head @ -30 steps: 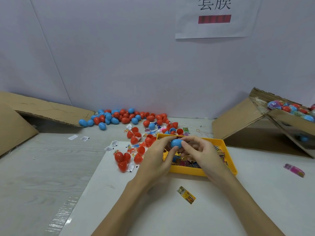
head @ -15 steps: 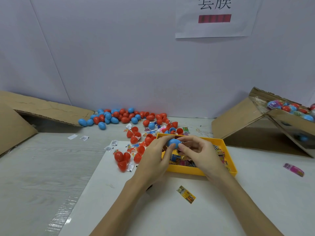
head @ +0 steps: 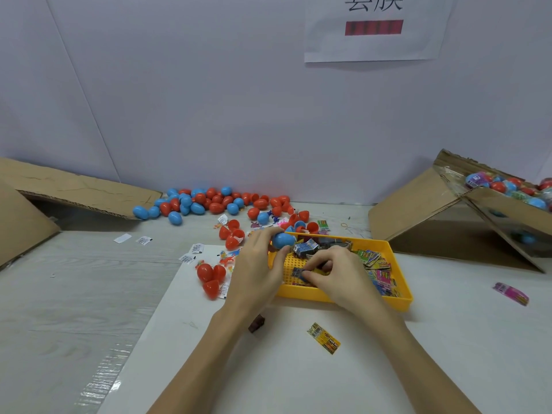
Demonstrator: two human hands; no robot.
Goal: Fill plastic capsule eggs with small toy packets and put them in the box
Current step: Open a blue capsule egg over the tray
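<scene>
Pale grey wall fills the upper half of the frame, with a white paper sign (head: 373, 28) at the top right; below it lies a light surface (head: 89, 294) with a white sheet (head: 268, 369) spread over its lower centre. At centre sits a yellow tray (head: 400, 300) holding small toy packets (head: 376, 264), placed close so both hands can reach it. The left hand (head: 254, 273) grips a blue egg (head: 283, 239) between thumb and curled fingers at the tray's upper left corner, held just above the packets, probably so it is ready for filling. The right hand (head: 337, 273) reaches into the tray with fingers curled down, pinching a dark blue packet (head: 298, 271) off the tray floor; this looks like the pick that comes before stuffing the egg. Whether the egg is whole or only a half cannot be told.

Loose red and blue eggs (head: 209, 201) lie in a heap at centre left against the wall, the supply, with a few red ones (head: 210, 276) just left of the tray. At the right edge of the frame an open cardboard box (head: 418, 210) leans, with filled eggs (head: 507, 186) showing inside, well apart from the hands. A yellow packet (head: 324, 342) lies on the sheet below the tray, and a pink one (head: 510, 293) at the right.
</scene>
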